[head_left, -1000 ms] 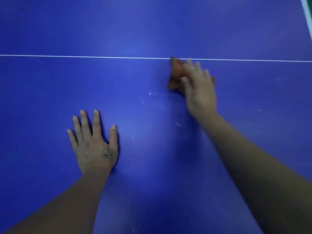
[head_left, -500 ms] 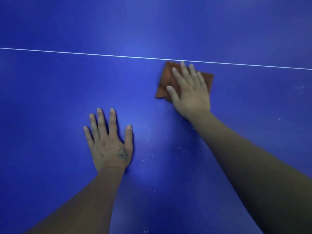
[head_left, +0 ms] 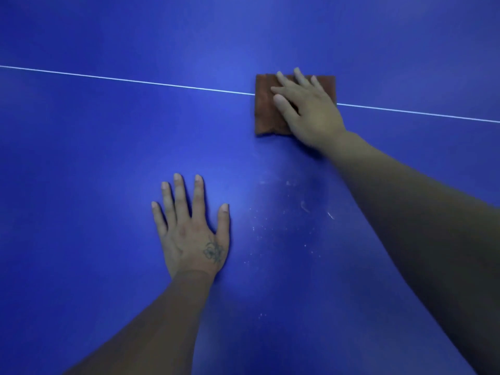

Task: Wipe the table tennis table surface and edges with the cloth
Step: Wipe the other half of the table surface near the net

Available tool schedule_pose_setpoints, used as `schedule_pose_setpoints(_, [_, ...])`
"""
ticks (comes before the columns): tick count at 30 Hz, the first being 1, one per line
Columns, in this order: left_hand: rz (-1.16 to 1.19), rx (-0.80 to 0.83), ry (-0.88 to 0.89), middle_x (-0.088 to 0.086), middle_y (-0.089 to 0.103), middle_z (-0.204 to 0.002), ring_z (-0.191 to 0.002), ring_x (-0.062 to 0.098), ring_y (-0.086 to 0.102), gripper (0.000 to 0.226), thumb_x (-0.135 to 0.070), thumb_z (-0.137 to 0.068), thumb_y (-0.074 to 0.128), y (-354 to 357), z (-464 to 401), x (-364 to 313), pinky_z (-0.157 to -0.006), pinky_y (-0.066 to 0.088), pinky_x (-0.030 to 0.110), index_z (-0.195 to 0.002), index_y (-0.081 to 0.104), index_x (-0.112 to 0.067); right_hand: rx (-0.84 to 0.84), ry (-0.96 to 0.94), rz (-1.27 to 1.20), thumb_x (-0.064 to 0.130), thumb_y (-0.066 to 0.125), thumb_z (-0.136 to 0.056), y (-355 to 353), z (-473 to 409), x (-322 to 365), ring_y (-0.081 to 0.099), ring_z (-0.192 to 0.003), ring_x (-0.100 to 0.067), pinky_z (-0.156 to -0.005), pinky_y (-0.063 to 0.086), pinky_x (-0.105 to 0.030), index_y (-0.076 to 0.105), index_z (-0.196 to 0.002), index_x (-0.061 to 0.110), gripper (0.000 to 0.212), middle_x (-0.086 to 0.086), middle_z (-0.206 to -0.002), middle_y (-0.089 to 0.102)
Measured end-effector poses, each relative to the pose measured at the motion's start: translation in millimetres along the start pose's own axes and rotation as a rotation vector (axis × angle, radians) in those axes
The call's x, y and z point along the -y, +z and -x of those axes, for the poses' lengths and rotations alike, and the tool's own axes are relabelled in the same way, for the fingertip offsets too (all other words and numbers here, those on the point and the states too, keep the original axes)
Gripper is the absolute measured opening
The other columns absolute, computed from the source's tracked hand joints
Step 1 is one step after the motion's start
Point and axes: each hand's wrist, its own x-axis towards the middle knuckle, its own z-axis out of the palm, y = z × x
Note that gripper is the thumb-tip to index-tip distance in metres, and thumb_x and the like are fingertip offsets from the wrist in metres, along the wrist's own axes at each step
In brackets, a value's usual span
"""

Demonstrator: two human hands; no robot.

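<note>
A folded brown cloth [head_left: 266,112] lies flat on the blue table tennis table [head_left: 108,158], across the thin white line [head_left: 135,81]. My right hand [head_left: 305,109] presses down on the cloth with straight, spread fingers and covers its right half. My left hand [head_left: 192,231] rests flat on the table nearer to me, fingers spread, palm down, holding nothing.
White specks and crumbs of dust [head_left: 284,212] lie scattered on the blue surface between my two arms. The table fills the whole view; none of its edges show.
My right hand has flattened the bunched cloth and pushed it forward onto the white line. My left hand has stayed flat on the table.
</note>
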Motion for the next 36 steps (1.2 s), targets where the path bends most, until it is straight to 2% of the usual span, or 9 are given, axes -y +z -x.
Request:
schedule_pose_setpoints(3, [0.015,-0.004,0.004,0.008,0.009,-0.181,-0.168,0.030,0.002,0.076,-0.062,-0.106,0.033,0,-1,0,-0.134,0.005,0.056,-0.171,0.023,-0.025,0.011,-0.079,0.126,0.051,0.034,-0.109,8,-3,-15,0.013,-0.162,-0.025,-0.131,0.008,-0.045,0.042,-0.159,0.030,0.055,0.002,-0.173,0.021])
schedule_pose_setpoints(8, [0.011,0.002,-0.002,0.008,0.009,-0.181,-0.167,0.031,0.002,0.076,-0.062,-0.106,0.030,-2,0,-1,-0.134,0.004,0.056,-0.172,0.023,-0.025,-0.048,0.002,0.223,0.056,0.031,-0.107,25,26,3,0.009,-0.162,-0.026,-0.131,0.007,-0.046,0.032,-0.163,0.033,0.061,0.002,-0.175,0.015])
schedule_pose_setpoints(17, [0.015,0.009,-0.009,0.008,0.010,-0.180,-0.167,0.031,0.004,0.069,-0.052,-0.109,0.024,-6,1,-2,-0.134,0.002,0.055,-0.172,0.023,-0.024,-0.004,-0.225,0.123,0.044,0.039,-0.111,65,197,72,0.012,-0.162,-0.022,-0.129,0.019,-0.047,0.040,-0.160,0.024,0.053,-0.001,-0.174,0.020])
schedule_pose_setpoints(19, [0.029,0.004,-0.011,0.009,0.012,-0.180,-0.167,0.031,0.006,0.068,-0.050,-0.109,0.025,-6,0,-3,-0.134,0.002,0.055,-0.171,0.025,-0.023,0.035,-0.259,0.085,0.032,0.044,-0.111,62,208,75,0.021,-0.160,-0.021,-0.127,0.026,-0.047,0.050,-0.154,0.020,0.045,0.000,-0.170,0.031])
schedule_pose_setpoints(23, [0.011,0.026,-0.012,0.008,0.009,-0.181,-0.167,0.031,0.004,0.067,-0.049,-0.109,0.022,-4,0,-1,-0.134,0.001,0.056,-0.172,0.022,-0.024,-0.046,-0.178,-0.087,0.017,0.052,-0.106,35,164,66,0.044,-0.149,-0.030,-0.124,0.032,-0.049,0.061,-0.143,0.007,0.039,-0.009,-0.158,0.050])
schedule_pose_setpoints(26, [0.004,0.047,-0.019,0.007,0.006,-0.181,-0.167,0.030,0.000,0.069,-0.051,-0.109,0.018,-4,0,-1,-0.134,-0.001,0.055,-0.172,0.018,-0.025,-0.155,-0.033,-0.056,0.027,0.049,-0.108,5,99,38,0.033,-0.153,-0.027,-0.126,0.022,-0.045,0.059,-0.145,0.012,0.042,-0.008,-0.159,0.048])
schedule_pose_setpoints(30, [-0.002,0.052,-0.024,0.006,0.003,-0.181,-0.167,0.029,-0.002,0.069,-0.052,-0.108,0.014,-3,-1,-1,-0.134,-0.002,0.054,-0.173,0.014,-0.027,0.079,-0.050,0.136,0.052,0.037,-0.109,-3,45,-3,0.005,-0.163,-0.023,-0.131,0.005,-0.051,0.042,-0.158,0.033,0.054,0.005,-0.175,0.013])
schedule_pose_setpoints(33, [0.000,0.037,-0.018,0.007,0.004,-0.181,-0.167,0.030,-0.001,0.069,-0.052,-0.109,0.017,-1,0,-1,-0.134,-0.001,0.055,-0.173,0.015,-0.026,0.051,-0.040,0.212,0.058,0.032,-0.107,11,45,-17,0.006,-0.163,-0.022,-0.131,0.007,-0.050,0.029,-0.164,0.035,0.061,0.005,-0.175,0.010])
schedule_pose_setpoints(36, [0.002,0.035,-0.019,0.007,0.003,-0.181,-0.167,0.030,-0.001,0.069,-0.052,-0.109,0.018,1,-1,1,-0.134,-0.001,0.055,-0.173,0.014,-0.026,-0.053,-0.017,0.248,0.057,0.031,-0.107,29,78,-2,0.011,-0.162,-0.022,-0.131,0.012,-0.048,0.029,-0.164,0.031,0.063,0.004,-0.174,0.017])
